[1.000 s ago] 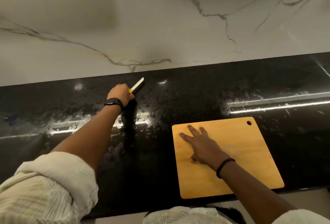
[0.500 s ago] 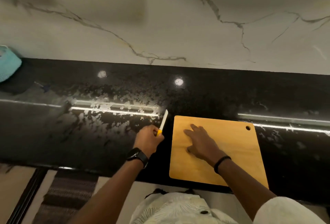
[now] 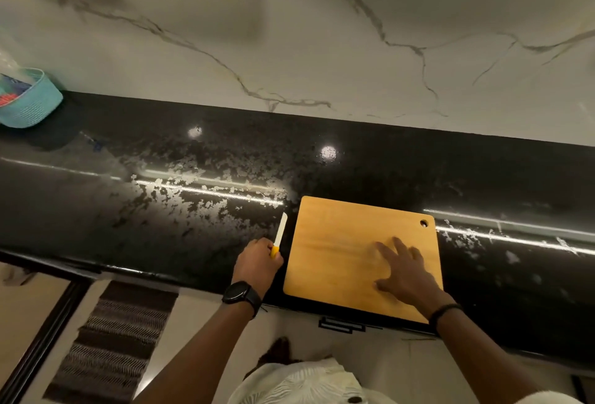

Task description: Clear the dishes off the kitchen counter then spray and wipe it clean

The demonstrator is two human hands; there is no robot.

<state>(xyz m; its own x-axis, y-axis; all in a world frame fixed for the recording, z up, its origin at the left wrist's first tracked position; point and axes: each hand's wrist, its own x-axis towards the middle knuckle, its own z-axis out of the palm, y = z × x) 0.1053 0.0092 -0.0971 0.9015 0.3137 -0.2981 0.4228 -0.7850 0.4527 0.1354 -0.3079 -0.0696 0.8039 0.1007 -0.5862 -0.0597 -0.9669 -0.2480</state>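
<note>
A wooden cutting board (image 3: 338, 249) with a round hole in its far right corner lies on the black counter (image 3: 161, 210), its near edge at the counter's front lip. My right hand (image 3: 404, 271) rests flat on the board with fingers spread. My left hand (image 3: 257, 262) is closed around the yellow handle of a small knife (image 3: 280, 232). The white blade points away from me, just left of the board's left edge.
A teal basket (image 3: 30, 104) with packets stands at the far left against the white marble wall (image 3: 322, 33). Wet patches glint on the counter. A striped mat (image 3: 109, 342) lies on the floor below, and a black drawer handle (image 3: 341, 324) sits under the board.
My left hand has brought the knife from the back of the counter to the front edge beside the board. My right hand has slid toward the board's right side.
</note>
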